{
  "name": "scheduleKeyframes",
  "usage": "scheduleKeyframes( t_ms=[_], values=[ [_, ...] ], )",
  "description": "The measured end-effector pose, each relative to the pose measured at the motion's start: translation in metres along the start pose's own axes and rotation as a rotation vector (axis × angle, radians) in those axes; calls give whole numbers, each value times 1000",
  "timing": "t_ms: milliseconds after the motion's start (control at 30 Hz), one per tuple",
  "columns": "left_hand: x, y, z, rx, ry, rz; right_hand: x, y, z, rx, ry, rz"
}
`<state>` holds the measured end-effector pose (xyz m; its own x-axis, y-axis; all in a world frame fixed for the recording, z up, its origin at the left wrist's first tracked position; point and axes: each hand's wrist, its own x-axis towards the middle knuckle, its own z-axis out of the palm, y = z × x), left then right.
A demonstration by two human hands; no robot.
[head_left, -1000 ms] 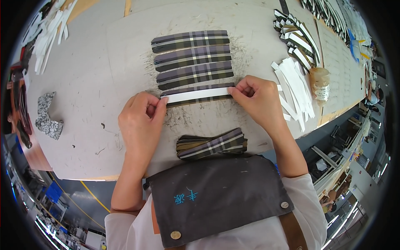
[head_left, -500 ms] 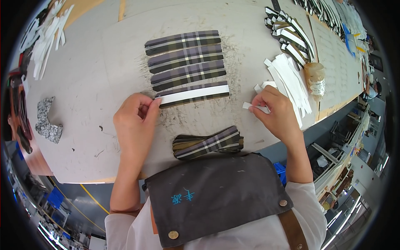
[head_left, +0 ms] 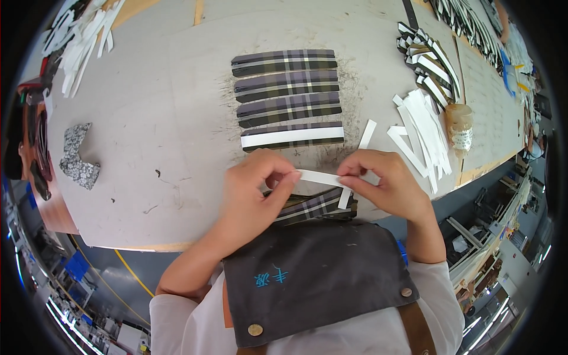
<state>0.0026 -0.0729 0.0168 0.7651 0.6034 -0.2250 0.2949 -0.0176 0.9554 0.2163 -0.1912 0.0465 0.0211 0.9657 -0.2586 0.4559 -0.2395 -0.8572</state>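
In front of my chest, a narrow white strip (head_left: 318, 178) is stretched between both hands. My left hand (head_left: 255, 184) pinches its left end between thumb and fingertips, while my right hand (head_left: 387, 182) pinches the right part. White lengths show above the right fingers and below them; whether they are one piece I cannot tell. Beyond my hands lie several dark plaid fabric strips (head_left: 290, 86) in a stacked row. On the nearest plaid strip (head_left: 319, 126) lies a long white strip (head_left: 290, 137). Partly hidden beneath my hands is a bundle of plaid strips (head_left: 313, 208).
Loose white strips (head_left: 423, 133) lie on the right beside a brownish jar (head_left: 460, 127). Behind them is a heap of dark and white strips (head_left: 429, 59). A grey patterned scrap (head_left: 80, 157) lies left, and more white strips (head_left: 89, 44) lie far left on the table (head_left: 171, 106).
My left hand has left the end of the nearest plaid strip and moved right and nearer to me. A white strip picked up on the right now spans both hands.
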Motion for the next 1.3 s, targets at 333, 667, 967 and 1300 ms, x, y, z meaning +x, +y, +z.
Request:
scheduleKeyframes(
  t_ms=[333, 667, 967, 1300],
  values=[
    [-2, 1, -11, -399, -32, -153, -9, 3, -19, 695, -85, 373],
    [14, 1, -36, -436, 188, -224, 34, 3, -17, 624, 140, 354],
    [38, -10, -33, 373, 475, 37, 60, 16, -2, 359, 393, 369],
    [44, -12, -37, 431, 433, -63, 62, 18, -4, 58, 477, 372]
  ],
)
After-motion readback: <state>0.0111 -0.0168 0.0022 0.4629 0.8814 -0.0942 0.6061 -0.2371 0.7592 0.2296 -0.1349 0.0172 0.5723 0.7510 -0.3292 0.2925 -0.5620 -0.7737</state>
